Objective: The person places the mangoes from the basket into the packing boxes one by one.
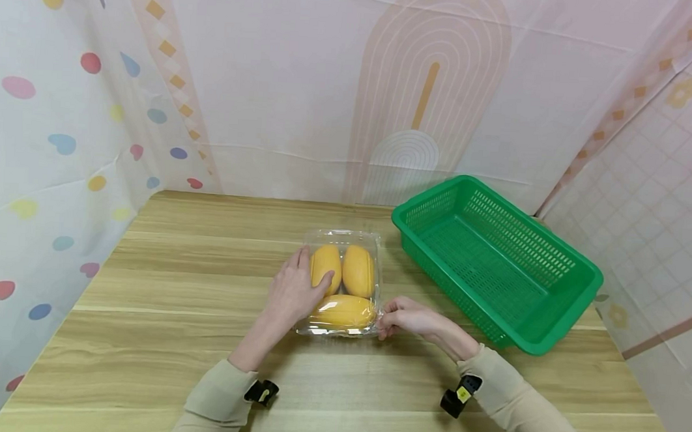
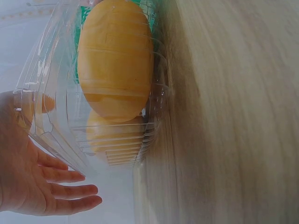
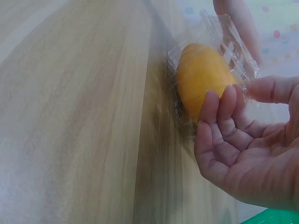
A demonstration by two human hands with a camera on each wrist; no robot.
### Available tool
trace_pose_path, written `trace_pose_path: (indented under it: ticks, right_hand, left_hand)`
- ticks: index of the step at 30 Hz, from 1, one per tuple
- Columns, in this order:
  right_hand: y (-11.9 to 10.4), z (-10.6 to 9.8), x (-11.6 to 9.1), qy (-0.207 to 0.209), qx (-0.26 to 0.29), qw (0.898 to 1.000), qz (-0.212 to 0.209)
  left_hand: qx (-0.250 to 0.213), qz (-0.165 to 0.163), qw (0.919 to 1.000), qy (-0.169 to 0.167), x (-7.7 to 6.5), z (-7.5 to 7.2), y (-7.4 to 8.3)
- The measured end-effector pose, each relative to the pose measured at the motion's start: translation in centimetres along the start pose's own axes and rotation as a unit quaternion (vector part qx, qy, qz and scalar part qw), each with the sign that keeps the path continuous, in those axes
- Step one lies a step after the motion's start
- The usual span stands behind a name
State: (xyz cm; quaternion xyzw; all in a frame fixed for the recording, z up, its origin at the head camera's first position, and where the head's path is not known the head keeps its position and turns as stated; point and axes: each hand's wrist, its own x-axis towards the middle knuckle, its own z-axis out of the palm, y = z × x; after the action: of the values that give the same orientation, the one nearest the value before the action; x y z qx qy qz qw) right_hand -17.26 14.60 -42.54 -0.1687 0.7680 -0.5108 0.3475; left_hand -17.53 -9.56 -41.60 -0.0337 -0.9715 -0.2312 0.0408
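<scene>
A clear plastic clamshell box (image 1: pixel 347 236) sits mid-table with three yellow, mango-like fruits inside. Two fruits (image 1: pixel 357 272) stand side by side at the back, and one (image 1: pixel 342 311) lies crosswise in front. My left hand (image 1: pixel 296 286) rests along the box's left side, its thumb over the lid. Straight, slightly spread fingers (image 2: pixel 72 191) show in the left wrist view, against the lid's edge. At the front right corner, my right hand (image 1: pixel 414 317) pinches the box's rim between thumb and curled fingers (image 3: pixel 227 105).
A green perforated plastic basket (image 1: pixel 460 284) stands at an angle to the right, near my right forearm. Patterned cloth (image 1: pixel 282 95) hangs behind the wooden table (image 1: pixel 172 285) and along both sides. Black cameras are strapped on both wrists.
</scene>
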Motion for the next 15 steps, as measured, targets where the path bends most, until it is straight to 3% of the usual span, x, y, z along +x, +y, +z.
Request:
trace_pose_path:
  ticks: [15]
  right_hand:
    - [-0.15,-0.25,-0.08,-0.014,0.004,1.0,-0.009]
  left_hand:
    - [0.0,0.003,1.0,0.002,-0.05,-0.03,-0.01]
